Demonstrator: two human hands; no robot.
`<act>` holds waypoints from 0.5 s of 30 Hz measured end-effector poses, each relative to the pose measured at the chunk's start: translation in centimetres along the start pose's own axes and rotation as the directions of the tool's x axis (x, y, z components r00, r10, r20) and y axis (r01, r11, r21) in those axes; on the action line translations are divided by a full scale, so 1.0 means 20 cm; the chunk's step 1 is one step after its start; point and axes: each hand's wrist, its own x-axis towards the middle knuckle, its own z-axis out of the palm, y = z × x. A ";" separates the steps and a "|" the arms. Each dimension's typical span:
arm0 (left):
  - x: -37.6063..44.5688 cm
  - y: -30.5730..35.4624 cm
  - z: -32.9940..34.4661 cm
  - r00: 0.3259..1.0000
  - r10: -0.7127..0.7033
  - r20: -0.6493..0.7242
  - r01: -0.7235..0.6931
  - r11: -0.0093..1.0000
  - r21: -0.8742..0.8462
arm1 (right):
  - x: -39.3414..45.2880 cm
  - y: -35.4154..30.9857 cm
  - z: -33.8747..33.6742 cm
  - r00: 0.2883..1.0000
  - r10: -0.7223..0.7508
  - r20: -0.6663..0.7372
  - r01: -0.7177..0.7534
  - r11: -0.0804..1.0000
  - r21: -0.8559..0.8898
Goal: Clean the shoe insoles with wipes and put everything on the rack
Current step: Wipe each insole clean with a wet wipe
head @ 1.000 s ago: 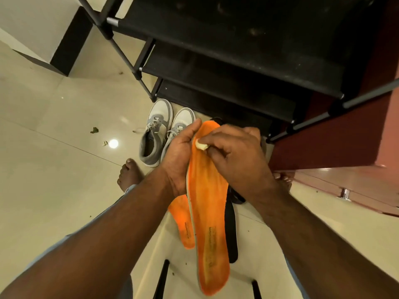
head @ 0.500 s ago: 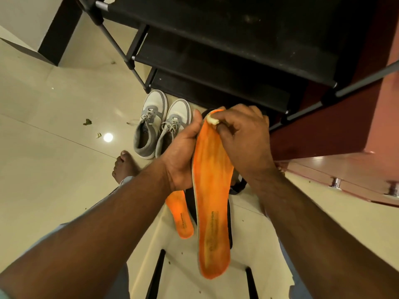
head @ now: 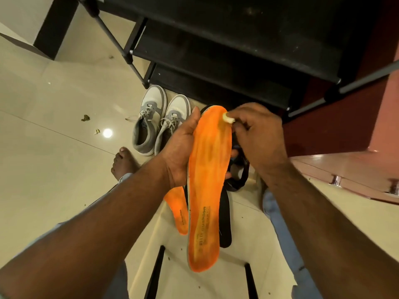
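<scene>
Insole (head: 207, 180) in orange hangs heel-down over the floor (head: 54, 169), the left hand (head: 179, 152) clenched along its left edge. At the toe, the right hand (head: 257, 137) pinches a small wadded wipe (head: 228, 118) against the rim. Another orange insole (head: 178, 209) lies below, grey sneakers (head: 159, 124) beyond, the rack (head: 226, 50) farthest. Risk: hard rubbing at the unsupported tip may fold it or flick the wipe free.

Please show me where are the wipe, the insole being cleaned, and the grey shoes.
wipe (head: 228, 119), head view, the small crumpled wad.
held insole (head: 208, 169), head view, middle of its orange face.
grey shoes (head: 151, 121), head view, the left shoe's laces.
</scene>
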 end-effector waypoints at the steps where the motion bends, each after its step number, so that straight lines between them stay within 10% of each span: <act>1: 0.00 0.00 0.00 1.000 0.004 -0.008 -0.004 1.000 -0.003 | -0.01 -0.03 0.01 0.996 -0.075 0.040 0.074 0.997 0.013; 4: 0.00 0.01 0.00 0.999 0.019 -0.043 -0.019 1.000 0.005 | -0.04 -0.10 0.05 0.956 -0.242 0.168 0.242 0.970 0.026; 8: -0.01 0.02 0.00 0.999 -0.019 -0.035 0.020 0.999 0.027 | 0.02 0.02 0.00 0.999 0.001 0.032 -0.001 1.000 -0.007; 15: -0.02 0.02 0.02 0.995 -0.036 -0.096 0.044 0.996 0.082 | -0.01 -0.05 0.06 0.986 -0.119 0.113 0.122 0.992 -0.025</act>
